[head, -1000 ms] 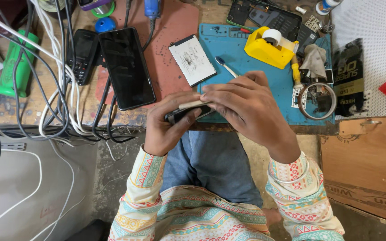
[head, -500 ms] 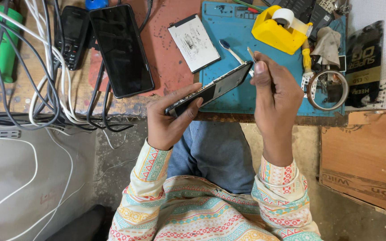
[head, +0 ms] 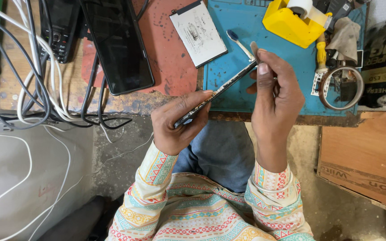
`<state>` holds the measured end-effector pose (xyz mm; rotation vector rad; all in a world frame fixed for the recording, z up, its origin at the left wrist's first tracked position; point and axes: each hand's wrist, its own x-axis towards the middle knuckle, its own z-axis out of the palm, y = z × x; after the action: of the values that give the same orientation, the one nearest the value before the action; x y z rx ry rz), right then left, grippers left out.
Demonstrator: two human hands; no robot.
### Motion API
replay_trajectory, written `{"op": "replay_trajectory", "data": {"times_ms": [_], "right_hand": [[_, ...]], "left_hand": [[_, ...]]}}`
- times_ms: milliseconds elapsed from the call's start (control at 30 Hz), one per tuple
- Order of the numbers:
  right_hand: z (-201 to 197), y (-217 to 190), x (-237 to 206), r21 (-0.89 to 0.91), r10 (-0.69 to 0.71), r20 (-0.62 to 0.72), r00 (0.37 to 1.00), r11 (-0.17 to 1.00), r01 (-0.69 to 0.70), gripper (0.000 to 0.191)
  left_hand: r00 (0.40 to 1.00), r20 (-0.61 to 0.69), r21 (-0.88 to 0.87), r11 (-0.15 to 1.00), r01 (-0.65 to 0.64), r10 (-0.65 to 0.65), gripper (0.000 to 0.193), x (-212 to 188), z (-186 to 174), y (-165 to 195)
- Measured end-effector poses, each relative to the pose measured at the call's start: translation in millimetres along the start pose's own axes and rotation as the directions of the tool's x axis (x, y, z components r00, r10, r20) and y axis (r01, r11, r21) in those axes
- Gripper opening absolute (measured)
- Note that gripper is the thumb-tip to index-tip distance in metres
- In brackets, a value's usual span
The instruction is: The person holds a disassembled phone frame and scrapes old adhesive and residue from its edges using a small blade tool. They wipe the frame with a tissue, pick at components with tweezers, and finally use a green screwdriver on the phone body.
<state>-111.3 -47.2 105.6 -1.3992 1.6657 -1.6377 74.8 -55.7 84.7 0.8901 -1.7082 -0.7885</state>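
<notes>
My left hand grips the near end of a thin opened phone body, held edge-on and tilted up toward the bench. My right hand is raised at the phone's far end, fingers closed around a small metal tool whose tip pokes above my thumb. Just beyond it a small brush lies on the blue work mat. A flat white battery rests at the mat's left edge on the red mat.
A black smartphone and a keypad phone lie left among grey and white cables. A yellow tape dispenser, a tape ring and a black packet sit right. A wooden board leans below.
The phone went from flat under both hands to tilted on edge. My right hand lifted off it and rose to its far end with the tool. The view closed in on the bench.
</notes>
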Motion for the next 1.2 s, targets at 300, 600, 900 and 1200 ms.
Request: {"op": "replay_trajectory", "data": {"times_ms": [300,600,900,1200], "right_hand": [[7,-7,-20,0.007,0.031,0.114,0.993,0.999,-0.032,0.016],[32,10,-53,0.025,-0.036,0.015,0.999,0.999,0.035,0.009],[45,-17,-102,0.028,-0.048,0.084,0.995,0.999,0.046,0.008],[65,-52,-146,0.021,-0.059,0.169,0.984,0.998,0.056,0.011]], "left_hand": [[0.999,0.031,-0.016,1.0,0.019,-0.018,0.036,-24,-20,-11],[0.997,0.07,-0.045,0.999,-0.017,0.02,0.037,-41,-36,-19],[0.994,0.1,-0.025,0.999,-0.044,0.046,0.041,-63,-52,-15],[0.996,0.092,-0.031,0.999,0.025,-0.022,0.04,-78,-69,-10]]}}
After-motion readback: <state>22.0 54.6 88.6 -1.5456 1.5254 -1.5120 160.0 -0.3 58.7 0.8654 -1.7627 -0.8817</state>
